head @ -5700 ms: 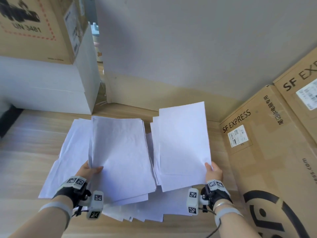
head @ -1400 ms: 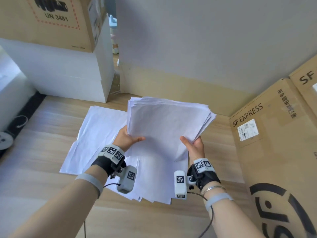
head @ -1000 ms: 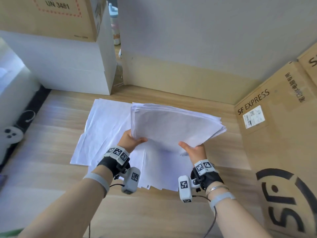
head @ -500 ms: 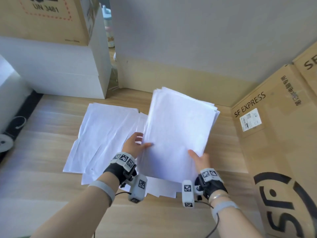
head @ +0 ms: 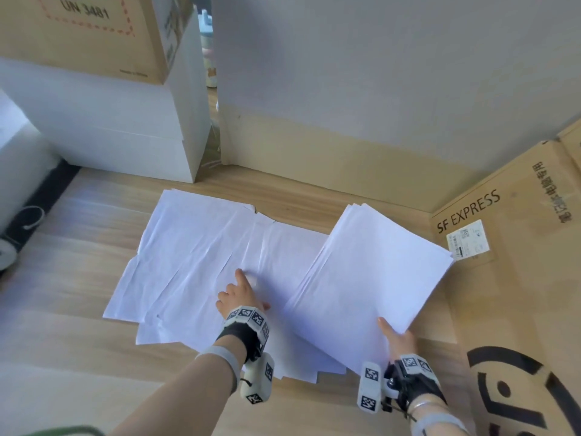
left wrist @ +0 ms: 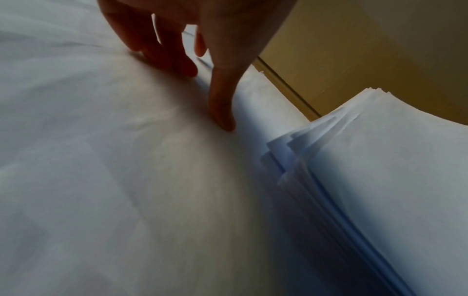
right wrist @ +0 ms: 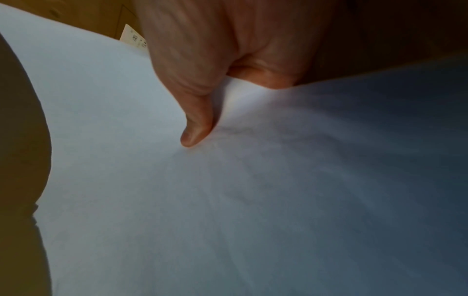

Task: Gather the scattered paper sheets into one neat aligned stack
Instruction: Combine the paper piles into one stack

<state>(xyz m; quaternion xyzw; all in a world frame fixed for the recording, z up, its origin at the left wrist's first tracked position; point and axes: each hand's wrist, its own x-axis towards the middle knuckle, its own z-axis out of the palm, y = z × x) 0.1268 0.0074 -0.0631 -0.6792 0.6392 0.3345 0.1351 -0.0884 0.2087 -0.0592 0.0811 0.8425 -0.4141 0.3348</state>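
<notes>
A thick bundle of white sheets (head: 374, 272) sits at the right of the spread, its edges fanned unevenly (left wrist: 380, 180). My right hand (head: 394, 336) pinches its near corner, thumb on top (right wrist: 195, 128), the other fingers hidden under the paper. Loose white sheets (head: 195, 259) lie overlapped on the wooden floor (head: 63, 341) to the left. My left hand (head: 240, 291) rests on these loose sheets (left wrist: 101, 160) with fingertips (left wrist: 222, 120) pressing down, holding nothing.
A large SF EXPRESS cardboard box (head: 515, 278) stands close on the right, almost touching the bundle. White boxes (head: 119, 127) topped by a brown carton (head: 94, 29) stand at back left. A grey wall with a tan skirting (head: 330, 152) runs behind.
The left hand has let go of the bundle and dropped onto the loose sheets. The right hand has swung the bundle to the right and lowered it.
</notes>
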